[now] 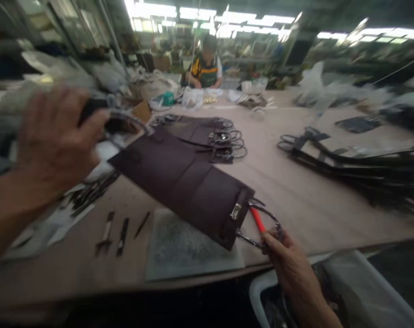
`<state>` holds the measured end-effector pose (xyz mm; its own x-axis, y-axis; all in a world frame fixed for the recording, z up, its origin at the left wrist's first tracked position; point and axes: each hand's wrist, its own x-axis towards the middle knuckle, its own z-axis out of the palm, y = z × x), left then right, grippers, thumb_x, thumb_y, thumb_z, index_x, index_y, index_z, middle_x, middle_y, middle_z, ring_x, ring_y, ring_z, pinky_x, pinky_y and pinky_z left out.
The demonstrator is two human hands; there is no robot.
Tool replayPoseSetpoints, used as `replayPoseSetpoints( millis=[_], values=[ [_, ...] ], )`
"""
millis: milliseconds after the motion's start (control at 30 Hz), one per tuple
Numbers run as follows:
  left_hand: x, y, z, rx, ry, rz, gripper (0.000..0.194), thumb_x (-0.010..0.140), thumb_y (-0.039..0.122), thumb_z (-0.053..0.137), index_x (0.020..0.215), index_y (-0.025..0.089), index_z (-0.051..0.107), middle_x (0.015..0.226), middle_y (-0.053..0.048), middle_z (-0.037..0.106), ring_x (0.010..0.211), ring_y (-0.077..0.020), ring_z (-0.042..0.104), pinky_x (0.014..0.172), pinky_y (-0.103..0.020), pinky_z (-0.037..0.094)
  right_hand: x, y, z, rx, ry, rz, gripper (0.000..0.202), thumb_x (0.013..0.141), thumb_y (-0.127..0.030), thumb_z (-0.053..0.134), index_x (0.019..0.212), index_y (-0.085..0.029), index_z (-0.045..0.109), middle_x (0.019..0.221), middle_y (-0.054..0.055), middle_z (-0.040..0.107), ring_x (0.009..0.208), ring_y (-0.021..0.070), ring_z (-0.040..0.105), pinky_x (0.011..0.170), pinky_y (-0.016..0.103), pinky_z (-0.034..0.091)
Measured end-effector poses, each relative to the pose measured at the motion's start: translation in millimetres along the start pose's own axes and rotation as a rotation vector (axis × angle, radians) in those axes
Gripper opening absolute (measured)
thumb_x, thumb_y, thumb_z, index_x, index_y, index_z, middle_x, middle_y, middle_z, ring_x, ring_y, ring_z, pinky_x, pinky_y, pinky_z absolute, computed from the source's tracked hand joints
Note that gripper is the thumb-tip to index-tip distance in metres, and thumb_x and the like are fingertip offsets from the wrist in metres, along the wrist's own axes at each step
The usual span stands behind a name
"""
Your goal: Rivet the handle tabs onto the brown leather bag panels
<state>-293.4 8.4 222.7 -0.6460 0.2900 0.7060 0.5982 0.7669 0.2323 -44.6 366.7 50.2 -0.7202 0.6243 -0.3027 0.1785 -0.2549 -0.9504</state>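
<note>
Holding a flat, dark-brown, leather-like bag body (179,168) aslant above a pinkish cloth-like tabletop (271,177), partly over a grey rectangular slab (166,259). Clamping the lower-end shiny-wrapped handle loop (271,215) and a slim, bright-red stick (257,221) in the right hand (292,259); gripping the upper-end loop (133,118) with the blurred left hand (58,136).

Here at the worktop's (271,187) near edge, the bag panel (179,175) slants over a mat (173,257), with three slim tools (122,237) lying left of the mat and a tub (255,294) below the edge to the right. Behind the panel lie more bag pieces (198,127); a stack (357,171) sits far right, and a co-worker (207,73) is across the far side.
</note>
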Motion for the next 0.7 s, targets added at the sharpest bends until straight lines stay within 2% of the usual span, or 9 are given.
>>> replayPoseSetpoints(
  millis=[67, 133, 200, 233, 333, 400, 467, 567, 700],
  values=[
    [-2, 3, 14.8, 0.187, -0.01, 0.083, 0.045, 0.094, 0.034, 0.041, 0.119, 0.002, 0.061, 0.135, -0.006, 0.057, 0.14, -0.0372, 0.044, 0.114, -0.063, 0.028, -39, 35, 18, 0.07, -0.056, 0.138, 0.051, 0.053, -0.047, 0.093, 0.069, -0.018, 0.054, 0.072, -0.001, 0.058, 0.07, 0.0142, 0.056, 0.064, 0.024, 0.045],
    [-21, 13, 49.7, 0.178, -0.034, 0.117, 0.058, 0.097, 0.036, 0.03, 0.125, -0.008, 0.054, 0.136, -0.013, 0.052, 0.138, -0.0389, 0.043, 0.104, -0.057, 0.036, -74, 69, 43, 0.109, -0.184, 0.32, 0.055, 0.055, -0.053, 0.093, 0.068, -0.017, 0.054, 0.073, 0.002, 0.062, 0.074, 0.0188, 0.063, 0.065, 0.026, 0.047],
    [-63, 27, 88.3, 0.098, -0.165, 0.043, 0.045, 0.098, 0.029, 0.039, 0.129, 0.001, 0.058, 0.143, -0.014, 0.051, 0.138, -0.0328, 0.047, 0.11, -0.05, 0.042, -98, 96, 67, 0.157, -0.29, 0.48, 0.057, 0.059, -0.06, 0.09, 0.076, -0.016, 0.058, 0.085, 0.007, 0.069, 0.079, 0.0233, 0.069, 0.065, 0.028, 0.049],
    [-91, 34, 105.2, 0.078, -0.22, -0.009, 0.039, 0.096, 0.026, 0.046, 0.124, 0.004, 0.062, 0.141, -0.017, 0.053, 0.135, -0.0327, 0.052, 0.111, -0.049, 0.045, -105, 105, 77, 0.186, -0.32, 0.533, 0.058, 0.061, -0.062, 0.089, 0.08, -0.016, 0.06, 0.091, 0.009, 0.071, 0.081, 0.0245, 0.07, 0.065, 0.028, 0.05],
    [-177, 45, 139.5, 0.024, -0.417, -0.155, 0.039, 0.097, 0.03, 0.054, 0.128, 0.007, 0.061, 0.138, -0.02, 0.057, 0.131, -0.0331, 0.055, 0.113, -0.047, 0.049, -112, 116, 90, 0.248, -0.338, 0.581, 0.06, 0.062, -0.062, 0.088, 0.084, -0.015, 0.06, 0.099, 0.011, 0.071, 0.082, 0.0238, 0.072, 0.066, 0.028, 0.052],
    [-220, 48, 150.8, 0.009, -0.494, -0.208, 0.046, 0.099, 0.034, 0.053, 0.135, 0.006, 0.057, 0.139, -0.022, 0.056, 0.132, -0.0356, 0.053, 0.115, -0.051, 0.046, -110, 117, 87, 0.241, -0.349, 0.575, 0.059, 0.064, -0.061, 0.088, 0.086, -0.014, 0.061, 0.098, 0.011, 0.071, 0.083, 0.0235, 0.072, 0.068, 0.028, 0.053],
    [-246, 50, 157.5, 0.023, -0.528, -0.214, 0.052, 0.099, 0.037, 0.053, 0.14, 0.005, 0.053, 0.147, -0.025, 0.049, 0.138, -0.0395, 0.046, 0.118, -0.058, 0.041, -109, 118, 81, 0.229, -0.355, 0.585, 0.059, 0.065, -0.06, 0.088, 0.088, -0.014, 0.061, 0.098, 0.01, 0.071, 0.083, 0.0233, 0.072, 0.069, 0.028, 0.053],
    [-259, 55, 163.4, 0.001, -0.545, -0.157, 0.053, 0.1, 0.035, 0.05, 0.144, 0.007, 0.05, 0.157, -0.022, 0.038, 0.148, -0.0405, 0.031, 0.122, -0.06, 0.033, -112, 121, 77, 0.228, -0.34, 0.61, 0.058, 0.063, -0.058, 0.089, 0.087, -0.014, 0.061, 0.098, 0.01, 0.072, 0.081, 0.0234, 0.072, 0.068, 0.029, 0.054],
    [-261, 64, 165.2, -0.054, -0.547, -0.107, 0.05, 0.101, 0.034, 0.048, 0.145, 0.01, 0.051, 0.159, -0.019, 0.037, 0.151, -0.0382, 0.026, 0.124, -0.058, 0.03, -122, 128, 77, 0.271, -0.311, 0.626, 0.052, 0.063, -0.05, 0.09, 0.082, -0.015, 0.057, 0.1, 0.011, 0.072, 0.082, 0.0234, 0.073, 0.069, 0.029, 0.054]
  ],
)
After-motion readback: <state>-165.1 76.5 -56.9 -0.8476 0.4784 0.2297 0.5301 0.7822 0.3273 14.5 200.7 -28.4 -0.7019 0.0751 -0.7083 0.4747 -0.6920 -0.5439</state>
